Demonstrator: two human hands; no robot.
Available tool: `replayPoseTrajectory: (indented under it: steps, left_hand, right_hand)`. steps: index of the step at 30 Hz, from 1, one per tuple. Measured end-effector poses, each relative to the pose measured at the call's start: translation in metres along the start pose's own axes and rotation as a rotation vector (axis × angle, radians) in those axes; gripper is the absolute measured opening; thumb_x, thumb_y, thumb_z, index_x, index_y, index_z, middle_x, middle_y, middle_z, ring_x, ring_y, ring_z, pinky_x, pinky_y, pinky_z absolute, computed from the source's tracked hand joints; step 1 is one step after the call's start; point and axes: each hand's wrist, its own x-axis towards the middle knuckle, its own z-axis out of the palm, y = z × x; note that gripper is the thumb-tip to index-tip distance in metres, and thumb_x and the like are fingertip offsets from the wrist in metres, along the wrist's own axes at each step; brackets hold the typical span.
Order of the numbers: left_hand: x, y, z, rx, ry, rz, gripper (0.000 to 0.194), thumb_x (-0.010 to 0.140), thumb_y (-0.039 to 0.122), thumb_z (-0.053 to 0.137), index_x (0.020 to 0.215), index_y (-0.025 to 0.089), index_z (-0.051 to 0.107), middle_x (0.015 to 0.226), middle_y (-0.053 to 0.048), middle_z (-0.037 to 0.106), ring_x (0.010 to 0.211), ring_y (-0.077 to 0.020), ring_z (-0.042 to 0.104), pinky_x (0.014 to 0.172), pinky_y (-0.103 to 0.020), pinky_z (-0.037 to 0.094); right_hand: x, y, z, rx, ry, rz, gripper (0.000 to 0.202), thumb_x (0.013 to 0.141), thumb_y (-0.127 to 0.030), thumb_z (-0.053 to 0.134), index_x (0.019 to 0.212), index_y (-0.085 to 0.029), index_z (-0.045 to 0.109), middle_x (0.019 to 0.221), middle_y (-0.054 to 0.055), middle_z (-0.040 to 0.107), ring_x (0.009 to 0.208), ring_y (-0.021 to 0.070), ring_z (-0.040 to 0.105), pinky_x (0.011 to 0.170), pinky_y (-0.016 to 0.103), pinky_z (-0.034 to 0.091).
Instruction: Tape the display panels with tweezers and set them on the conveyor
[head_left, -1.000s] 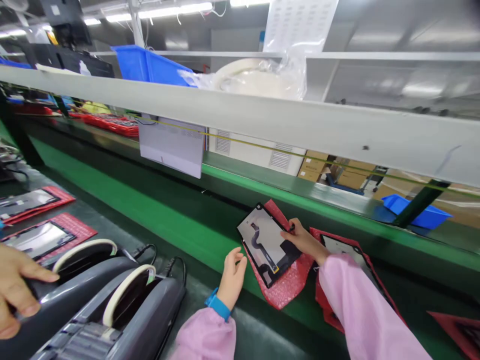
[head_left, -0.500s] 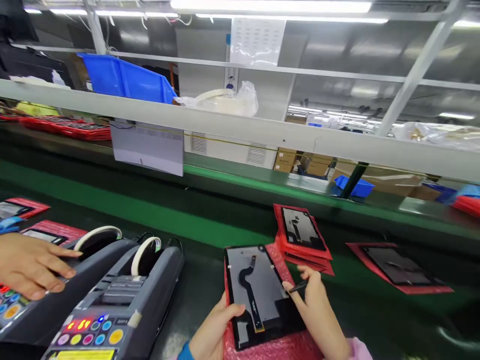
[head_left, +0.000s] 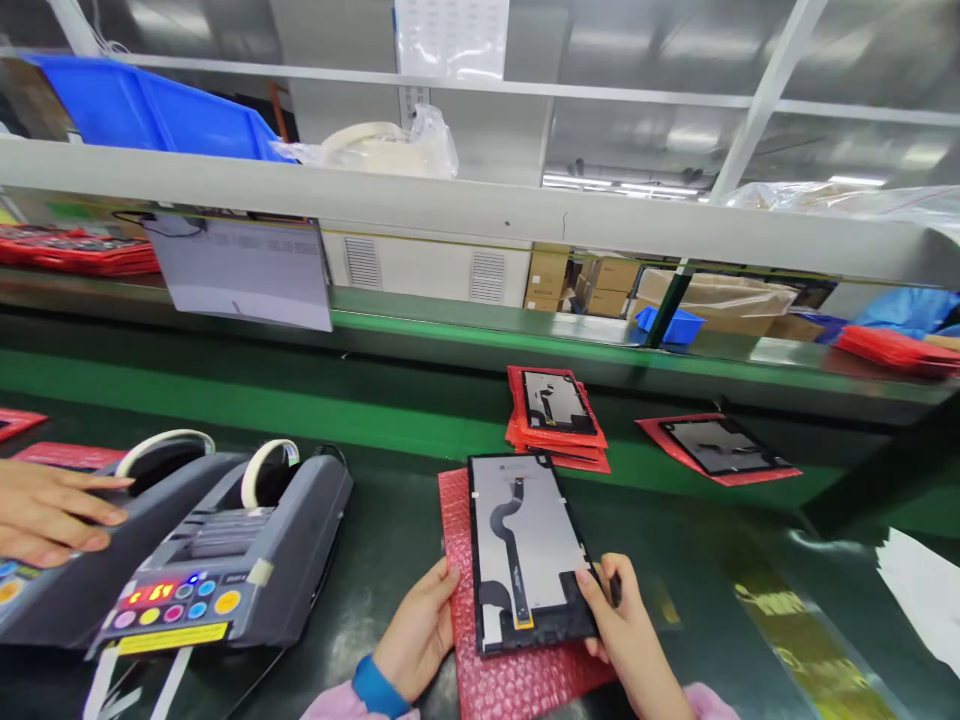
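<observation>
In the head view, a tablet display panel (head_left: 538, 530) with a grey back, black border and dark curved flex cable lies tilted over a red bubble-wrap bag (head_left: 499, 685). My left hand (head_left: 420, 622) pinches the bag's left edge between thumb and fingers, beside the panel. My right hand (head_left: 626, 625) is closed on the panel's lower right edge, thumb on top. A short dark tool (head_left: 616, 588) shows between its fingers; its kind cannot be made out.
Left stand two tape dispensers (head_left: 225, 560), with a co-worker's hand (head_left: 56, 510) over the farther one. Behind the panel is a stack of red bags (head_left: 566, 452) topped by another panel. One more panel (head_left: 724, 446) lies right. White sheets (head_left: 919, 590) lie at the right edge.
My left thumb has left the panel's corner and now presses on the bag's edge. My right hand has moved down the panel's side and grips it. The camera view has tilted downward.
</observation>
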Motion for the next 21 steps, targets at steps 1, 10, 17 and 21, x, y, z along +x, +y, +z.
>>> replayPoseTrajectory:
  steps: [1, 10, 17, 21]
  left_hand:
    - [0.001, 0.000, -0.001, 0.017, 0.012, 0.008, 0.044, 0.073, 0.024, 0.087, 0.112, 0.017, 0.069, 0.106, -0.011, 0.079, 0.110, -0.0317, 0.072, 0.097, -0.040, 0.057]
    - [0.002, 0.013, 0.013, 0.228, 0.045, -0.022, 0.047, 0.081, 0.051, 0.076, 0.108, 0.013, 0.071, 0.112, -0.017, 0.077, 0.117, -0.0374, 0.068, 0.097, -0.050, 0.056]
    - [-0.001, 0.018, 0.005, 0.581, 0.310, 0.209, 0.057, 0.072, 0.041, 0.081, 0.123, 0.020, 0.067, 0.138, -0.011, 0.065, 0.141, -0.0374, 0.045, 0.123, -0.049, 0.024]
    - [-0.010, 0.015, 0.034, 1.053, 0.269, 0.562, 0.054, 0.077, 0.035, 0.075, 0.129, 0.023, 0.068, 0.150, -0.005, 0.055, 0.145, -0.0370, 0.039, 0.126, -0.049, 0.010]
  right_hand:
    - [-0.004, 0.003, -0.003, -0.015, -0.001, -0.002, 0.065, 0.072, -0.083, 0.061, 0.080, -0.030, 0.025, 0.054, -0.016, 0.038, 0.026, 0.0048, 0.032, 0.027, 0.016, 0.024]
    - [-0.021, 0.000, -0.042, -0.538, 0.094, -0.101, 0.036, 0.071, -0.064, 0.075, 0.077, -0.032, 0.057, 0.071, -0.001, 0.064, 0.066, 0.0265, 0.063, 0.058, 0.034, 0.050]
    - [-0.012, 0.005, -0.136, -0.248, 0.258, -0.026, 0.062, 0.088, -0.077, 0.046, 0.116, -0.024, 0.061, 0.061, -0.003, 0.057, 0.045, 0.0173, 0.050, 0.044, 0.030, 0.042]
    - [-0.016, 0.011, -0.147, -0.169, 0.294, -0.029, 0.060, 0.074, -0.077, 0.067, 0.093, -0.020, 0.063, 0.063, 0.002, 0.067, 0.046, 0.0174, 0.059, 0.043, 0.029, 0.049]
